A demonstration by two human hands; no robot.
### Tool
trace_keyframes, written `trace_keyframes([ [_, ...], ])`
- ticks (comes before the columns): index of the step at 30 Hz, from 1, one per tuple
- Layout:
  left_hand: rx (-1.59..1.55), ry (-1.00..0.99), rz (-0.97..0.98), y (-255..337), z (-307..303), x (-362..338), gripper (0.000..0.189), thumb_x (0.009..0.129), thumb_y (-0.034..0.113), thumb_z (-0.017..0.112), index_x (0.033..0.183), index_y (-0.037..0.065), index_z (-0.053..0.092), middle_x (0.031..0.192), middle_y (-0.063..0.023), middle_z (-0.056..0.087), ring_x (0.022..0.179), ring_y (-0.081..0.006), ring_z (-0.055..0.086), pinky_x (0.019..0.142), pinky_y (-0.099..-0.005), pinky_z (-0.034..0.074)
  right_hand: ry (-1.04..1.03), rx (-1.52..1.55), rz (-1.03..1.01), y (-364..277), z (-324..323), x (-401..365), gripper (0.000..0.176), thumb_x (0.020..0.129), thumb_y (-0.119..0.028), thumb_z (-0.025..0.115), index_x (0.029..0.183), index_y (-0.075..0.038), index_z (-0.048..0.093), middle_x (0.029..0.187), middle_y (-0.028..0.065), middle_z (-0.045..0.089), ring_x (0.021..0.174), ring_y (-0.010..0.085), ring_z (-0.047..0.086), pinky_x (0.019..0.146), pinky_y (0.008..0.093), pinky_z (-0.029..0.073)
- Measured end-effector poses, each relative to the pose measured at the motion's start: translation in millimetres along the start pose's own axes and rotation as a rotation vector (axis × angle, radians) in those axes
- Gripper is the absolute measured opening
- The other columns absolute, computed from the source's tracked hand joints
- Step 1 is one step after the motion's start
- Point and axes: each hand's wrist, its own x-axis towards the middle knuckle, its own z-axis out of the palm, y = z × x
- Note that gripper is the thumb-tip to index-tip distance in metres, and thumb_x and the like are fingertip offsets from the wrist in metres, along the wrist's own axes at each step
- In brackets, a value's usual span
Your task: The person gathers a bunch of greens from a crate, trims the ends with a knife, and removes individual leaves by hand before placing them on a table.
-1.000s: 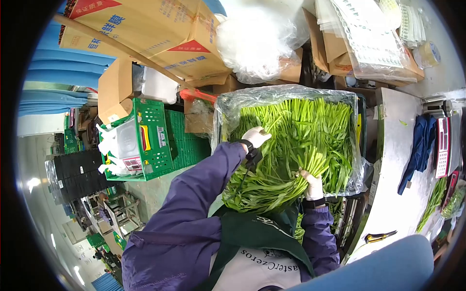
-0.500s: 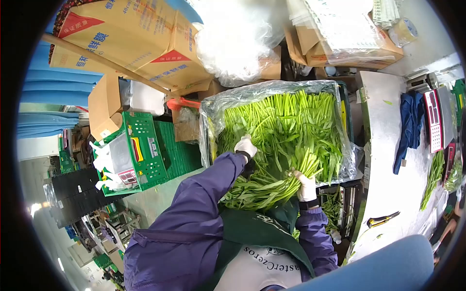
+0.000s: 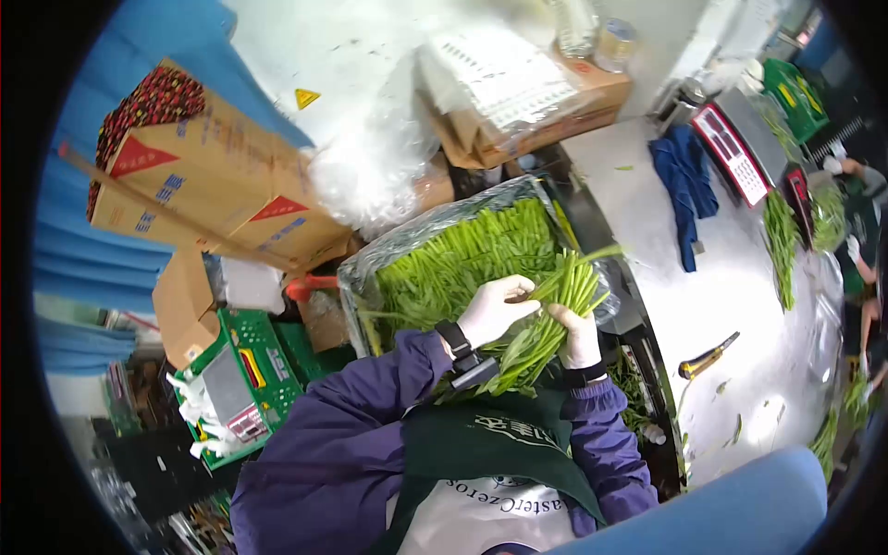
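In front of my chest, my right hand [image 3: 578,335], gloved in white, is wrapped round a bundle of leafy green stalks [image 3: 541,342], its cut ends pointing up and right. My left hand [image 3: 499,307], also gloved, is on the left side of the bundle with thumb and fingers bent towards each other; whether a stalk is between them is hard to see. Beyond both hands lies a crate lined with clear plastic [image 3: 356,268], holding rows of the same greens [image 3: 462,259].
To the right is a metal table [image 3: 666,305] with a yellow knife [image 3: 708,359], a dark blue cloth [image 3: 684,185] and a red-and-grey scale [image 3: 731,153]. A green crate [image 3: 287,370] and cardboard boxes [image 3: 231,176] stand left. Co-workers' hands [image 3: 856,250] show at far right.
The view has turned towards the right-hand table. My left hand has moved from the crate's greens to the bundle, which is now raised. My right hand still holds the bundle.
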Motion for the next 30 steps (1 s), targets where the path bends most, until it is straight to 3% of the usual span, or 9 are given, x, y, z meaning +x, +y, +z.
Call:
trace_keyframes([
  [2,0.032,-0.016,-0.003,19,20,2,0.019,0.081,0.008,0.068,0.095,-0.002,0.061,0.090,-0.0041,0.063,0.086,-0.0115,0.059,0.078,-0.0250,0.047,0.044,-0.015,-0.111,-18,-5,-12,0.030,0.077,-0.003,0.060,0.107,-0.001,0.056,0.092,0.0050,0.062,0.079,0.0154,0.060,0.071,0.0277,0.050],
  [4,0.306,-0.026,0.211,25,35,6,0.016,0.081,0.009,0.068,0.092,-0.001,0.063,0.090,-0.0041,0.063,0.084,-0.0093,0.058,0.077,-0.0242,0.046,0.030,0.118,-0.091,-34,-20,-26,0.033,0.076,-0.001,0.062,0.108,0.000,0.056,0.096,0.0059,0.063,0.083,0.0158,0.061,0.074,0.0291,0.050],
  [6,0.026,-0.209,-0.109,31,55,1,0.018,0.083,0.010,0.067,0.095,-0.003,0.064,0.089,-0.0031,0.066,0.082,-0.0075,0.058,0.075,-0.0231,0.046,0.026,0.125,-0.120,-46,-36,-43,0.034,0.076,-0.002,0.061,0.110,-0.001,0.055,0.096,0.0064,0.063,0.084,0.0169,0.061,0.075,0.0298,0.050],
  [10,-0.002,-0.315,-0.132,37,90,-5,0.024,0.085,0.012,0.067,0.103,-0.004,0.064,0.093,-0.0043,0.067,0.084,-0.0080,0.060,0.077,-0.0237,0.048,0.078,0.171,-0.195,-70,-65,-70,0.039,0.076,-0.002,0.060,0.114,-0.001,0.052,0.096,0.0060,0.061,0.082,0.0151,0.060,0.075,0.0284,0.049],
  [14,0.349,-0.442,0.190,49,120,0,0.023,0.084,0.011,0.065,0.104,-0.001,0.065,0.095,-0.0097,0.068,0.084,-0.0154,0.064,0.077,-0.0260,0.049,0.183,0.241,-0.368,-101,-96,-97,0.049,0.075,-0.002,0.059,0.123,0.001,0.047,0.097,0.0054,0.058,0.079,0.0152,0.058,0.074,0.0279,0.049],
  [17,0.412,-0.584,0.289,63,141,8,0.023,0.083,0.013,0.065,0.103,0.004,0.067,0.096,-0.0127,0.067,0.087,-0.0230,0.065,0.078,-0.0294,0.050,0.168,0.274,-0.466,-126,-117,-122,0.060,0.076,-0.002,0.057,0.133,0.001,0.038,0.098,0.0083,0.056,0.088,0.0216,0.060,0.080,0.0350,0.051],
  [24,0.683,-0.816,0.319,98,195,29,0.025,0.082,0.017,0.063,0.103,0.005,0.067,0.098,-0.0125,0.068,0.089,-0.0234,0.065,0.081,-0.0308,0.049,0.121,0.275,-0.584,-158,-169,-170,0.058,0.078,-0.010,0.062,0.130,-0.001,0.039,0.095,0.0086,0.056,0.090,0.0249,0.060,0.091,0.0453,0.048],
  [28,0.681,-0.948,0.288,103,222,38,0.027,0.082,0.021,0.062,0.103,0.005,0.067,0.097,-0.0135,0.068,0.091,-0.0263,0.065,0.083,-0.0326,0.049,0.078,0.218,-0.678,-165,-194,-187,0.057,0.077,-0.012,0.064,0.127,-0.002,0.040,0.096,0.0094,0.056,0.086,0.0231,0.061,0.082,0.0421,0.051],
  [30,0.707,-1.072,0.487,122,232,48,0.045,0.084,0.020,0.059,0.126,0.008,0.053,0.121,-0.0153,0.058,0.110,-0.0247,0.057,0.095,-0.0301,0.042,0.132,0.256,-0.705,-172,-194,-195,0.058,0.076,-0.009,0.066,0.126,0.002,0.039,0.087,0.0085,0.056,0.078,0.0213,0.063,0.073,0.0351,0.054],
])
